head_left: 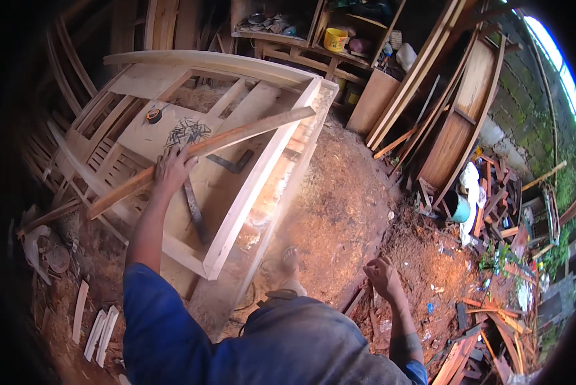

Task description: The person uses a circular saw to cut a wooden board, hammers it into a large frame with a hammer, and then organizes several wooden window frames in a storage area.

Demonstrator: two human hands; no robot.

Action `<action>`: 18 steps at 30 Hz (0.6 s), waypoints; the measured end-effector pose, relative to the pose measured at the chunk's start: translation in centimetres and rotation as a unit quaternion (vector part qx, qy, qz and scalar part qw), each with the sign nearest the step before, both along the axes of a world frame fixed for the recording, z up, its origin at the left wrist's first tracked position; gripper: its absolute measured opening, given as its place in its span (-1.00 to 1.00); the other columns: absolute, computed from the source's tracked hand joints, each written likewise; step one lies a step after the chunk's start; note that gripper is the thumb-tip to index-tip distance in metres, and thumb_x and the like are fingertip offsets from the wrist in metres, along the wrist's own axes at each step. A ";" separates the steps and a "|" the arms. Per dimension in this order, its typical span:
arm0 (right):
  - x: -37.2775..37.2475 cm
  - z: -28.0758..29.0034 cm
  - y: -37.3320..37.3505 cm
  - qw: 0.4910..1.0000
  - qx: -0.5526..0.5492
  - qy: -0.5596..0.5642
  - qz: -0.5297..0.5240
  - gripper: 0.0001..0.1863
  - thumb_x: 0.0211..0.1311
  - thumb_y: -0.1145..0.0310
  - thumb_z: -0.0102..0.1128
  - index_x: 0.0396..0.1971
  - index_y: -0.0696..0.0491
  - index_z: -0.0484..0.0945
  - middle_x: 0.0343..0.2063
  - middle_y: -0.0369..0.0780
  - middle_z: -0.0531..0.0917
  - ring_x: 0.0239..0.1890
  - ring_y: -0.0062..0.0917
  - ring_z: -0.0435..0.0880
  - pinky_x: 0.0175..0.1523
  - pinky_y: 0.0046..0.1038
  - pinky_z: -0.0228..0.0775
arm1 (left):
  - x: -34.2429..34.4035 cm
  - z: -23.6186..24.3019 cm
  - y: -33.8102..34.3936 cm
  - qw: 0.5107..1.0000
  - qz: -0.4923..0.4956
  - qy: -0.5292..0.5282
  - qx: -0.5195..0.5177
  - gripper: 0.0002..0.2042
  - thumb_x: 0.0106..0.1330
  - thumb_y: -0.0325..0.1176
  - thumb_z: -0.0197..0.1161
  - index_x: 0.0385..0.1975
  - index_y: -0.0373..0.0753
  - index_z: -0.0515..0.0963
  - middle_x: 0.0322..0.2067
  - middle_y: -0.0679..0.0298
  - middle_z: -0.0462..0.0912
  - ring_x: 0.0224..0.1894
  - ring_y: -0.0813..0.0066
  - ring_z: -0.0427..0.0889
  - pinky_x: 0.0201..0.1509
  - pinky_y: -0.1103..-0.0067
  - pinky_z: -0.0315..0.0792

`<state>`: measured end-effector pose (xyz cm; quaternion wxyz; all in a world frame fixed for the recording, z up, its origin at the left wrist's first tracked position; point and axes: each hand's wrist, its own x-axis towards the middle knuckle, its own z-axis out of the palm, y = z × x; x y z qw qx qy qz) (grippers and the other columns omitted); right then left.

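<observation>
Across the frame [264, 176], from beyond its left edge to its right edge near the far corner: one wooden bar [249, 132], long, narrow, brown, set aslant. Left hand [174, 168]: ours, wrapped over the bar somewhat short of its middle, gripping it. Right hand [382, 276]: ours, well apart from the frame, beyond its right edge and above the littered ground [339, 186]; fingers curled in, and whether anything small lies within them we cannot see.

Condition of the work: partway, we judge. Done: the frame's sides meet at the near corner and the far right corner, with boards [256, 106] laid between its edges. Outstanding: the bar, which we take to be unfixed, as no fastening shows; the nails [188, 130], which lie loose.

Count, within the frame's edges: nails, one heap, too tangled for us to number, on one pale panel [137, 131]; one tape measure [153, 116], orange and black, same panel, left of the nails; one dark metal square [225, 164], between the bar and the right edge; one dark strip [195, 215], toward the near corner, perhaps a tool.

Count, elsewhere: three pale offcuts [80, 311], on the ground left of the near corner; one yellow tub [335, 39], on a shelf unit [275, 38] beyond the far edge; one teal bucket [459, 208], off to the right.
</observation>
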<state>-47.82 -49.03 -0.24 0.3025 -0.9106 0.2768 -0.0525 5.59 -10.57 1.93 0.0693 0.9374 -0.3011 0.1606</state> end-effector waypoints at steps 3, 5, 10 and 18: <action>7.9 0.8 -5.2 0.999 0.001 -0.007 0.045 -0.71 0.26 0.21 0.37 -0.24 0.15 0.66 -0.15 0.03 0.66 -0.09 -0.09 0.67 0.02 -0.22 0.53 | 1.5 -2.8 -1.3 0.998 0.029 0.051 -0.001 -0.46 0.43 0.06 0.13 0.33 -0.04 0.44 0.08 0.06 0.54 0.14 -0.02 0.50 0.22 0.08 0.36; 15.3 1.2 -7.5 0.992 0.012 -0.016 0.122 -0.72 0.20 0.29 0.42 -0.19 0.12 0.63 -0.14 0.00 0.66 -0.07 -0.11 0.67 0.00 -0.23 0.52 | 2.8 -4.6 0.5 0.999 0.025 0.007 -0.025 -0.47 0.41 0.03 0.17 0.32 -0.04 0.45 0.09 0.07 0.51 0.14 0.00 0.46 0.25 0.09 0.31; 31.1 3.4 -10.7 0.978 -0.060 -0.061 0.189 -0.55 0.11 0.41 0.44 0.02 0.08 0.53 -0.02 -0.05 0.61 -0.07 -0.11 0.64 0.01 -0.18 0.50 | 2.1 -0.9 1.6 0.991 0.083 -0.051 -0.094 -0.52 0.38 -0.06 0.26 0.23 -0.12 0.52 0.07 0.03 0.49 0.12 -0.04 0.45 0.24 0.11 0.31; 49.8 5.6 -16.5 0.894 -0.253 -0.093 0.359 0.01 -0.09 0.38 0.55 0.44 0.02 0.21 0.24 0.12 0.35 0.29 0.09 0.32 0.36 0.02 0.20 | 2.2 -7.0 26.3 0.779 0.604 -0.100 -0.133 -0.46 0.38 -0.06 0.21 0.29 -0.22 0.45 0.22 -0.10 0.46 0.26 -0.11 0.43 0.32 0.12 0.31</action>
